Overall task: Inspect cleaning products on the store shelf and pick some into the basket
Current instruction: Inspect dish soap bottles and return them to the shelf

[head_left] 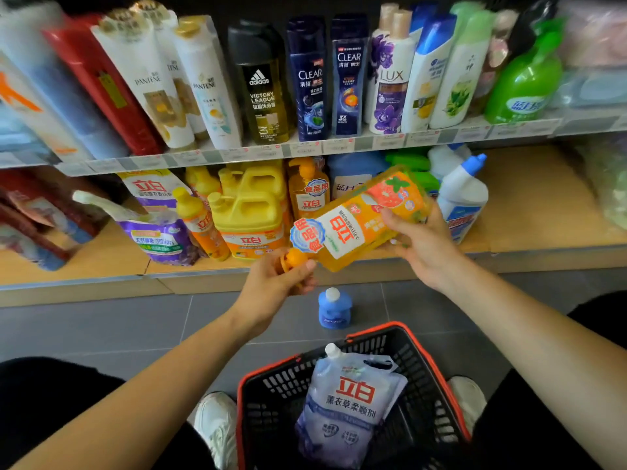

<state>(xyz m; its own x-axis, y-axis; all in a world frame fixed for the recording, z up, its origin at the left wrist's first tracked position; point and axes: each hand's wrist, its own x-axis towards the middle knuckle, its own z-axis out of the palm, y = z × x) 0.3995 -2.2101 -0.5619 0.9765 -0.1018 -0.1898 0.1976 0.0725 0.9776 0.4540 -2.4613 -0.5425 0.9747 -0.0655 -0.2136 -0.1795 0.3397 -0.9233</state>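
An orange dish-soap pump bottle (pixel 356 222) lies sideways in the air in front of the lower shelf, held between both hands. My left hand (pixel 274 286) grips its orange pump head at the lower left. My right hand (pixel 420 242) holds the bottle's base end, thumb across the label. Below, a black basket with a red rim (pixel 437 371) stands on the floor between my feet and holds a pale blue softener refill pouch (pixel 349 405).
A small blue bottle (pixel 334 308) stands on the grey floor by the shelf base. The lower shelf (pixel 543 212) carries yellow jugs (pixel 249 212), a purple pouch (pixel 159 235) and a white toilet-cleaner bottle (pixel 463 195). Shampoo bottles (pixel 310 79) line the upper shelf.
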